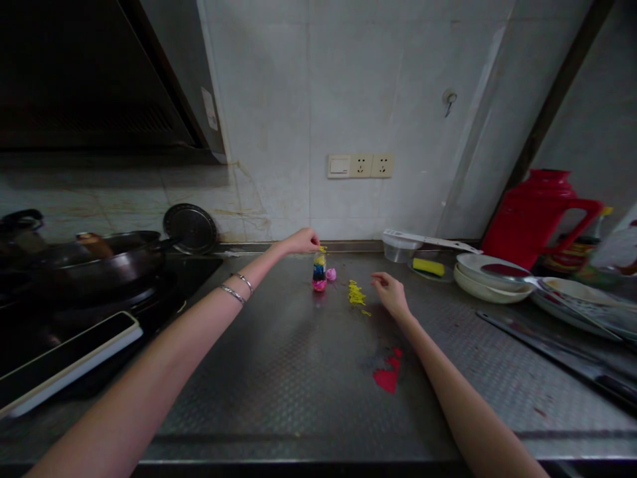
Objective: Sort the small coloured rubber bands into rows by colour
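Pinching a yellow piece (pixel 323 249), the left grip (pixel 303 240) hung just above the upright clear container (pixel 319 269), filled yellow, blue and pink; beside yellow strips (pixel 355 293), the right grip (pixel 392 293) curled narrow, contents unclear.

The left hand (pixel 304 240), 2 bangles (pixel 233 293) on its wrist, pinches a yellow strand (pixel 323 249) atop an upright bottle (pixel 319 270). The right hand (pixel 392 294) is near a yellow pile (pixel 355 293). A pink ball (pixel 331 274) sits just beside the bottle; red scraps (pixel 387 379) lie on the counter (pixel 269 385), nearer the camera.
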Demonstrator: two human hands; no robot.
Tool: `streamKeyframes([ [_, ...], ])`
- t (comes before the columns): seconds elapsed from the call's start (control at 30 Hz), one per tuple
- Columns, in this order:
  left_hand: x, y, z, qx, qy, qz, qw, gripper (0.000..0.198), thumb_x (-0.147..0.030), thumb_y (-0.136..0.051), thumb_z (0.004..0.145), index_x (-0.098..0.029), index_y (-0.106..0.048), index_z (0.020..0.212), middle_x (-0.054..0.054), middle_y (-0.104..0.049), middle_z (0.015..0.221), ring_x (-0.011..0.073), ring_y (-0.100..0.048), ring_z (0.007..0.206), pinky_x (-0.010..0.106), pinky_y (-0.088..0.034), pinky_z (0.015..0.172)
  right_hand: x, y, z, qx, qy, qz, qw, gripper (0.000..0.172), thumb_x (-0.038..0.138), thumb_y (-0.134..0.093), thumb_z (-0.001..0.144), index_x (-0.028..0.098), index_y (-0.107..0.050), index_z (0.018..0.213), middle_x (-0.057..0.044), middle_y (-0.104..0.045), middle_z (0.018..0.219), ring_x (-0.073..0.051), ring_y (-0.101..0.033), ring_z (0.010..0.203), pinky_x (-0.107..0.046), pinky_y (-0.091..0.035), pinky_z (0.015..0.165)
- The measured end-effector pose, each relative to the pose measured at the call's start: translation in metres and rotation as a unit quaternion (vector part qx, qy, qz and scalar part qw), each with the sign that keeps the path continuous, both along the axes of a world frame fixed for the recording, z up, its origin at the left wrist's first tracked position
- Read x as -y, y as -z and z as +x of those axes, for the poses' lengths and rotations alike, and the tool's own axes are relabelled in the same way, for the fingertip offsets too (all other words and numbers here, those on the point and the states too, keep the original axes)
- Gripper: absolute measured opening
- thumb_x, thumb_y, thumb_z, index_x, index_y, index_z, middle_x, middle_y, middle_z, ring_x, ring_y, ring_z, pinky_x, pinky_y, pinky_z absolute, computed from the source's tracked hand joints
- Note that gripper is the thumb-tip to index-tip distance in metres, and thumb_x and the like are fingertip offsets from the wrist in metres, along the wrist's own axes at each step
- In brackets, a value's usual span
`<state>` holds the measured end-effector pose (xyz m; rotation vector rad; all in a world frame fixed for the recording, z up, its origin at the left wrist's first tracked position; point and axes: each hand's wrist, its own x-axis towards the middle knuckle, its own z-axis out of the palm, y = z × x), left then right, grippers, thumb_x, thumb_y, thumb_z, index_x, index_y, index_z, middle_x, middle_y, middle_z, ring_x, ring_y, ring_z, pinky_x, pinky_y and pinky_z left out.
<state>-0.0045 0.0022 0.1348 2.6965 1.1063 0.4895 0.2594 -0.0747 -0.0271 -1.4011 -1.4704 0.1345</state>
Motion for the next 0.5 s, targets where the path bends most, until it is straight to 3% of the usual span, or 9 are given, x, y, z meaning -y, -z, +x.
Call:
streamKeyframes([
  [0.2,-0.0037,0.0066,0.0031,-0.015,-0.01,-0.018,1.0,0.015,-0.014,-0.056,0.064,-0.009,-0.069,0.07,0.003,-0.063,0.061,0.0084,-0.046,0.053,0.02,-0.034,0.052,0.0,0.0,-0.0006,0.015,0.001,0.0,1.0,0.029,0.029,-0.044,0.071,0.015,-0.063,0.088,-0.005,-0.065,0.072,-0.017,-0.057,0.067,-0.03,-0.044,0.068],
  [0.5,0.003,-0.0019,0.0026,-0.004,-0.005,-0.067,0.998,0.012,-0.014,-0.06,0.059,-0.01,-0.069,0.065,0.001,-0.06,0.055,0.0093,-0.046,0.051,0.022,-0.033,0.054,0.0005,-0.0015,-0.0014,0.025,0.001,0.0,1.0,0.03,0.027,-0.043,0.071,0.014,-0.063,0.09,-0.005,-0.065,0.073,-0.017,-0.058,0.067,-0.029,-0.043,0.068],
])
